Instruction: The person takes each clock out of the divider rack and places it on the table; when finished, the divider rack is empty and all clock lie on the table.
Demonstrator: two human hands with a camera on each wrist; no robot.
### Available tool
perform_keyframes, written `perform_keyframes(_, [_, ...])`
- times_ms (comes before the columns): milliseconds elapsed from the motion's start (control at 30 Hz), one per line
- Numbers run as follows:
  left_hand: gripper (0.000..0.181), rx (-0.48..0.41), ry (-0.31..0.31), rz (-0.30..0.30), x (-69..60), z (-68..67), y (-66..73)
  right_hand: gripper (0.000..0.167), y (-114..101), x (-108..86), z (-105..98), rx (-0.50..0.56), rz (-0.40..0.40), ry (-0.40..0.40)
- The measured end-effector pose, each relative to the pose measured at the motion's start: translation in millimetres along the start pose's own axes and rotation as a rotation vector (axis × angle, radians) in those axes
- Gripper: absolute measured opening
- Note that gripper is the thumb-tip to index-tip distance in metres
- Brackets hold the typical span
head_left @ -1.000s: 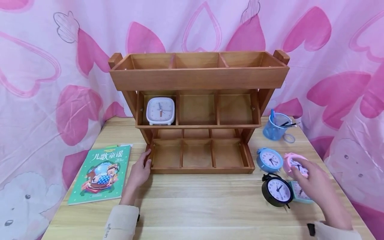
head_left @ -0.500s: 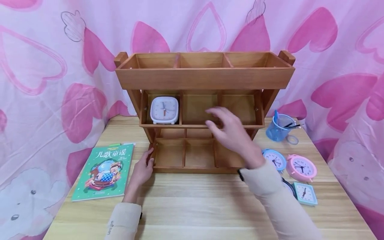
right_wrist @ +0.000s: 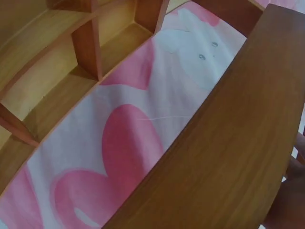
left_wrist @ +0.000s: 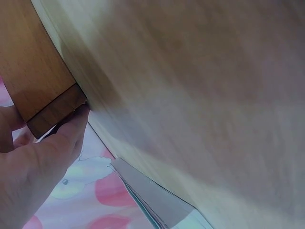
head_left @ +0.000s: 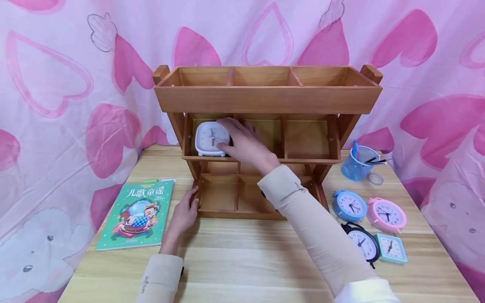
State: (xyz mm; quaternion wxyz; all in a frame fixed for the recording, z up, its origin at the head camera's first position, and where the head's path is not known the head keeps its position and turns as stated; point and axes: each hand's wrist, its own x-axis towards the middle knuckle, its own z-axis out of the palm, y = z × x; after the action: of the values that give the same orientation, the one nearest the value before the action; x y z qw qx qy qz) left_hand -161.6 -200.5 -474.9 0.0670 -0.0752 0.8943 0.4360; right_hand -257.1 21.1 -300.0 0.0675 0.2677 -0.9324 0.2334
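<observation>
A brown wooden shelf (head_left: 267, 99) with three tiers of divided compartments stands on the table. My right hand (head_left: 246, 141) reaches into its middle tier. Thumb in front and fingers at the upper edge, it grips the right side of a white alarm clock (head_left: 209, 139) in the left compartment; the fingertips behind are hidden. At the shelf's lower left, my left hand (head_left: 185, 212) holds the side board. In the left wrist view, the fingers (left_wrist: 71, 131) lie against the end of that board (left_wrist: 56, 110). The right hand is mostly hidden behind wood in the right wrist view.
On the right of the table stand a blue alarm clock (head_left: 349, 206), a pink one (head_left: 387, 214), a black one (head_left: 364, 244) and a mint square clock (head_left: 392, 248). Behind them are a blue mesh pen cup (head_left: 356, 166) and a tape roll (head_left: 375, 179). A green book (head_left: 136, 214) lies left.
My right hand has moved from the pink clock at the right, across the shelf, to the white clock. The left hand stays at the shelf's side. The view has shifted slightly.
</observation>
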Motion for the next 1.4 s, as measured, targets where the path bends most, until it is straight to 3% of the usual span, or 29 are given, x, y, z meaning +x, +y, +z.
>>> perform_keyframes(233, [0.050, 0.019, 0.003, 0.018, 0.5, -0.9, 0.1, 0.081, -8, 12.4, -4, -0.036, 0.110, -0.114])
perform_keyframes(367, [0.050, 0.014, -0.004, 0.015, 0.6, -1.3, 0.8, 0.075, -12, 17.6, -6, -0.062, 0.151, -0.130])
perform_keyframes(467, [0.050, 0.017, -0.007, 0.026, 0.4, -0.7, 0.0, 0.067, -11, 17.7, -5, -0.039, 0.135, -0.106])
perform_keyframes(633, [0.049, 0.023, -0.004, 0.035, 0.4, 0.2, -0.5, 0.069, -7, 15.7, -4, 0.052, 0.087, -0.063])
perform_keyframes(867, [0.049, 0.015, -0.003, 0.032, 0.8, 0.0, 0.0, 0.061, -7, 14.7, 0, 0.059, 0.020, 0.016])
perform_keyframes(1033, [0.049, 0.016, 0.000, 0.021, 0.1, 0.0, 0.3, 0.048, -8, 10.2, 8, 0.225, 0.070, 0.138])
perform_keyframes(1167, [0.049, 0.007, -0.004, 0.018, -0.5, 0.9, 2.1, 0.039, -10, 3.4, 7, 0.378, 0.109, 0.280])
perform_keyframes(1267, [0.049, 0.008, 0.004, 0.014, -0.3, 0.9, 2.6, 0.034, -12, -5.7, -1, 0.501, 0.090, 0.370])
perform_keyframes(1400, [0.049, 0.011, 0.005, 0.000, -0.8, 0.0, 2.2, 0.032, -11, -28.4, -16, 0.706, 0.021, 0.432])
